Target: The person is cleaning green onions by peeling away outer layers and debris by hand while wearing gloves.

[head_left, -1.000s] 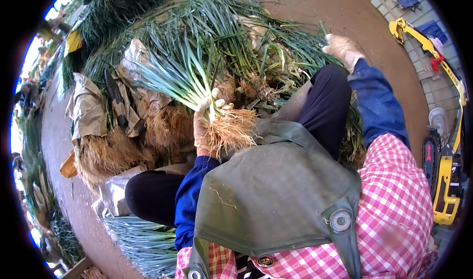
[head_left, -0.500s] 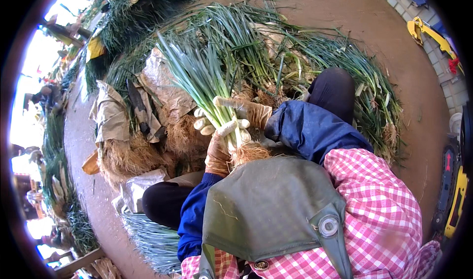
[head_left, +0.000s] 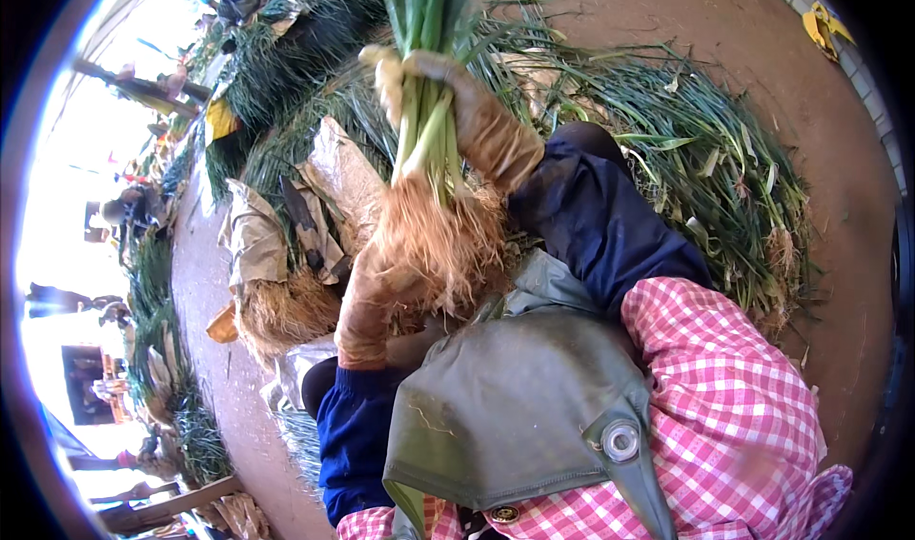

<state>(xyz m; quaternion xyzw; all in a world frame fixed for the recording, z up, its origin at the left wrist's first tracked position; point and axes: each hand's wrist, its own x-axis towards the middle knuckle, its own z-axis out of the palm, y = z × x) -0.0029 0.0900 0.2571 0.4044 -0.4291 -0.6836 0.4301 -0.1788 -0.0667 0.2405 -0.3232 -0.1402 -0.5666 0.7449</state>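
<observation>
Gloved in soiled tan, my right hand [head_left: 477, 111] is closed around the stalks of a bunch of green onions [head_left: 419, 125]. The bunch stands with its leaves pointing away and its shaggy pale roots [head_left: 434, 230] toward me. My left hand [head_left: 376, 287], in a matching glove, is beneath the root ends, its fingers mostly hidden by them. Whether it grips anything does not show. A grey-green apron [head_left: 515, 397] covers my lap just below the roots.
Loose green onions [head_left: 705, 168] lie heaped to the right. On the left, root-on bundles [head_left: 286, 316] are wrapped in brown paper [head_left: 255, 235]. More onion piles [head_left: 295, 54] stand far left, near a yellow piece [head_left: 221, 119]. Brown floor [head_left: 610, 11] surrounds the heap.
My right hand has lifted the bunch away from my lap and turned it more upright. My left hand has let go of the stalks and moved down to the roots.
</observation>
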